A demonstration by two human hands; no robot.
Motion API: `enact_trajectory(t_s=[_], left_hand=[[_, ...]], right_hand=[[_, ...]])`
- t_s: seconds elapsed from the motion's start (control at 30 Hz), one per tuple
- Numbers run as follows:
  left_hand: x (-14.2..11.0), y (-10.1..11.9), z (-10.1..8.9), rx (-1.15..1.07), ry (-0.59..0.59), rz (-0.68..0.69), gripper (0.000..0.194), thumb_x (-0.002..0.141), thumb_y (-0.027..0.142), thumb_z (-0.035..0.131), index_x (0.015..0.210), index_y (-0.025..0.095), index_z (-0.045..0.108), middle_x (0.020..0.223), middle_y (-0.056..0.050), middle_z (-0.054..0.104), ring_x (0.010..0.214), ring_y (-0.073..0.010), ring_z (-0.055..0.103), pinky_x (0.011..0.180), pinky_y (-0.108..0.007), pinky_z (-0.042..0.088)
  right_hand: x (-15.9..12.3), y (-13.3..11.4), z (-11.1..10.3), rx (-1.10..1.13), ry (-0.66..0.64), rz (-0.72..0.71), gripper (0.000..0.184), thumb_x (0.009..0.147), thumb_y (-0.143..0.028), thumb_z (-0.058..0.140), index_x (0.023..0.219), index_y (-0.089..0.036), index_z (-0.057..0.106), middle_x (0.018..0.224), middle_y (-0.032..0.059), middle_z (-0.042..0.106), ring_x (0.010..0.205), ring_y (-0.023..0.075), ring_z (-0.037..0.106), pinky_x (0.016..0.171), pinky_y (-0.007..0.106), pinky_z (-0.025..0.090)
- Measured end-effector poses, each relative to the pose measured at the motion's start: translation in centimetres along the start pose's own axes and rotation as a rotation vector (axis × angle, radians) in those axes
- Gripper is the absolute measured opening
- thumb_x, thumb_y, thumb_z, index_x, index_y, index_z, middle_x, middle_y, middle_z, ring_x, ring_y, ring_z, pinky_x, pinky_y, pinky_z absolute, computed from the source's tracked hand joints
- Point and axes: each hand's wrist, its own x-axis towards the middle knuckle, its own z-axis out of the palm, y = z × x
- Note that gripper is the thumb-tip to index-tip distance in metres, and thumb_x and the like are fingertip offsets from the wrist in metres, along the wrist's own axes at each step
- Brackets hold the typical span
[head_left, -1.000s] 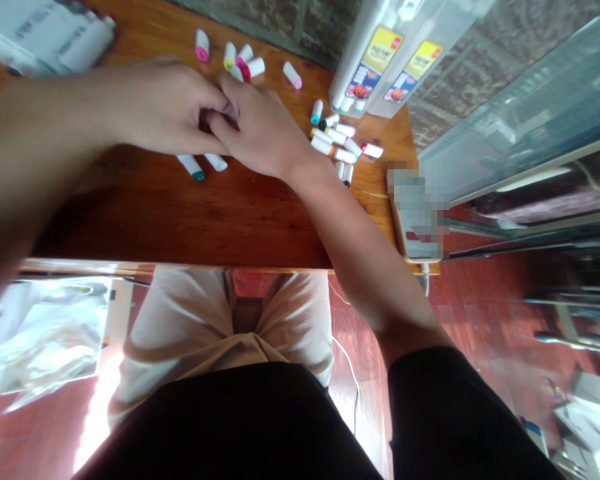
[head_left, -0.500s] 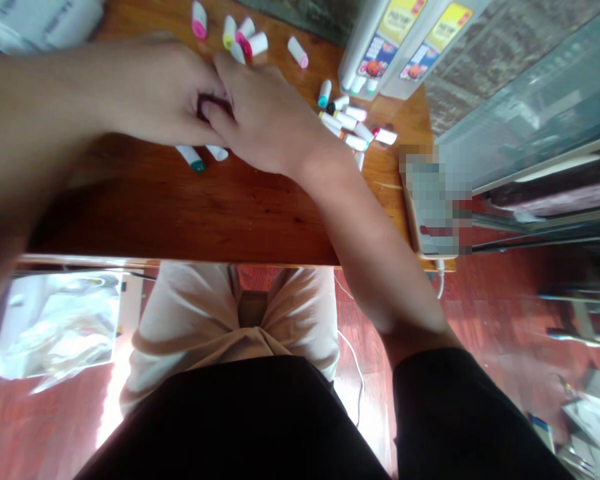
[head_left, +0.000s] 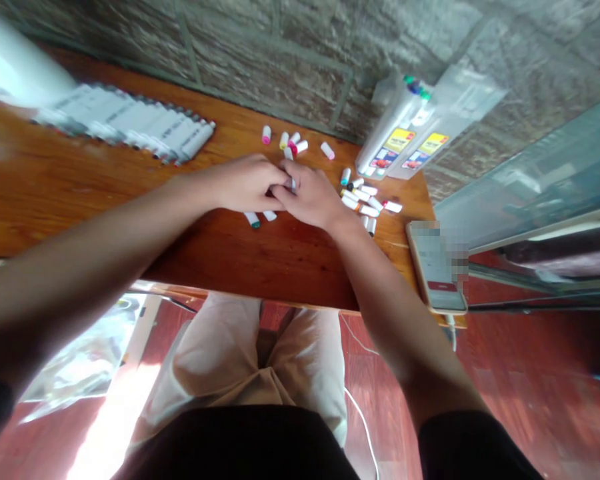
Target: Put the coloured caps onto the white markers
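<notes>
The left hand (head_left: pixel 247 183) and right hand (head_left: pixel 313 197) are touching, both curled, contents unclear; marker caps (head_left: pixel 394 207) are lying right, markers (head_left: pixel 130 120) far left.

2 bare forearms (head_left: pixel 130 243) reach fwd, L hand (head_left: pixel 250 183) & R hand (head_left: pixel 313 193) curled, touching.

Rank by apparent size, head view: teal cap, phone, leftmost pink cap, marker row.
1. Marker row
2. Phone
3. Teal cap and leftmost pink cap: these look alike, too close to rank.
</notes>
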Motion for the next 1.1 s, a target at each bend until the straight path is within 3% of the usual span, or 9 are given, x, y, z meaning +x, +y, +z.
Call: enact_trajectory(t_s=[0.27,0.53,1.1], left_hand=[[0.06,-0.39,0.67,0.059,0.087,0.124,0.018,0.085,0.027,0.064,0.073,0.02,0.074,0.071,0.0,0.074,0.067,-0.0151,0.068,0.062,-0.026,0.041],[0.08,-0.49,0.74,0.065,0.081,0.109,0.017,0.085,0.028,0.065,0.076,0.019,0.077,0.074,-0.001,0.076,0.069,-0.0156,0.069,0.064,-0.025,0.04],[0.16,-0.48,0.53,-0.017,0.062,0.104,0.017,0.085,0.029,0.063,0.077,0.02,0.076,0.07,0.0,0.074,0.069,-0.0149,0.068,0.067,-0.025,0.039]], right_hand=[[-0.17,-0.04,-0.34,0.021,-0.022,0.029,0.012,0.091,-0.03,0.054,0.096,-0.022,0.061,0.094,0.0079,0.074,0.09,0.0278,0.069,0.084,0.039,0.052],[-0.12,0.1,-0.28,0.006,-0.017,0.032,0.019,0.09,-0.03,0.055,0.104,-0.021,0.064,0.099,0.0087,0.075,0.096,0.03,0.07,0.088,0.042,0.053],[-0.09,0.03,-0.24,-0.013,-0.027,0.03,0.015,0.093,-0.031,0.054,0.101,-0.021,0.063,0.099,0.0088,0.075,0.094,0.0297,0.07,0.09,0.042,0.054]])
